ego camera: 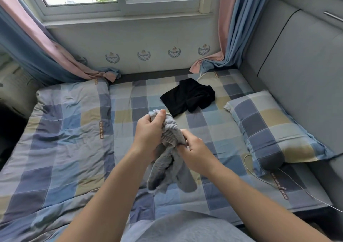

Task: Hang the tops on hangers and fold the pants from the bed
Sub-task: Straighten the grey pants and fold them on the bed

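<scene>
Grey ribbed fabric, a bunched garment (169, 148), was held above the checked bed (130, 100) at the centre of the frame; whether it was a top or pants could not be told; its upper end was gripped in the curled fingers of the left hand (148, 132), its middle was pinched by the right hand (196, 152), and its loose ends hung toward the sheet. A slip was judged possible if either grip were eased during shaking out, the cloth being twisted on itself; a trailing end might also be snagged on the white cable (304, 186) at lower right. Beyond, a pillow (269, 128) was seen at right and a folded quilt (65, 130) at left; a black garment (187, 96) lay above centre, well apart from the hands; no hanger was seen.
</scene>
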Demonstrator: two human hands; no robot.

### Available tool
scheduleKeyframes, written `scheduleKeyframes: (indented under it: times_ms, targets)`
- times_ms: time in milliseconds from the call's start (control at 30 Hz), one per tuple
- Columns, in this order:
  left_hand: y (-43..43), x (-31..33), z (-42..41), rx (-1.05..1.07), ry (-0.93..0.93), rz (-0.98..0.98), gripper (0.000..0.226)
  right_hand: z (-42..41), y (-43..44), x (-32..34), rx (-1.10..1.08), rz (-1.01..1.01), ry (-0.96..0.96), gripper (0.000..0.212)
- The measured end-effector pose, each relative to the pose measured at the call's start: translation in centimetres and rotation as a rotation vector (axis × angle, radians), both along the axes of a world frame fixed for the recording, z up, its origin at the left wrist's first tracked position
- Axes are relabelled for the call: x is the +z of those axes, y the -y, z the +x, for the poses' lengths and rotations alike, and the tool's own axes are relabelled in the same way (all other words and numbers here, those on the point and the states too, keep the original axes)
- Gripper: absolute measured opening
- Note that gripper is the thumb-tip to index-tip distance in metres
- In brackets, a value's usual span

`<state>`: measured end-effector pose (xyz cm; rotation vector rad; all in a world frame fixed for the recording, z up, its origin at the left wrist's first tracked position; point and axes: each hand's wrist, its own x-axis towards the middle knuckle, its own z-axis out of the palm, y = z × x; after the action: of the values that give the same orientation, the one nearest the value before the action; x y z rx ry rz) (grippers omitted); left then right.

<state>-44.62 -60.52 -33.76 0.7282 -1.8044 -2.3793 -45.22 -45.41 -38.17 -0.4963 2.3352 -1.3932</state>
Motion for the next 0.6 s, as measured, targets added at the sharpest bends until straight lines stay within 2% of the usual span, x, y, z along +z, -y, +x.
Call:
scheduleKeyframes:
  times_ms: [67, 167, 267, 400, 467, 600]
  targets:
    - [-0.1, -0.3, 0.0, 0.015, -0.008, -0.049, 0.026, -0.6, -0.3, -0.1, -0.040, 0.049, -0.035, 0.012]
    - [0.5, -1.0, -0.1, -0.014, -0.017, -0.126, 0.034, -1.5, -1.1, -0.1, -0.124, 0.048, -0.038, 0.019]
    - [1.4, -1.7, -0.2, -0.202, -0.036, -0.220, 0.054, -2.5, -1.6, 0.3, -0.307, -0.151, 0.078, 0.030]
    - [1.2, -3.3, 0.4, -0.468, 0.090, -0.414, 0.091, -4.4, -2.4, 1.5, -0.621, -0.399, 0.315, 0.022]
    - [0.4, -4.5, 1.1, -0.542, 0.131, -0.463, 0.090, -5.2, -2.7, 2.3, -0.704, -0.478, 0.369, 0.020]
    - [-1.6, -6.7, 2.3, -0.572, 0.145, -0.603, 0.062, -5.8, -3.0, 3.3, -0.751, -0.636, 0.433, 0.016]
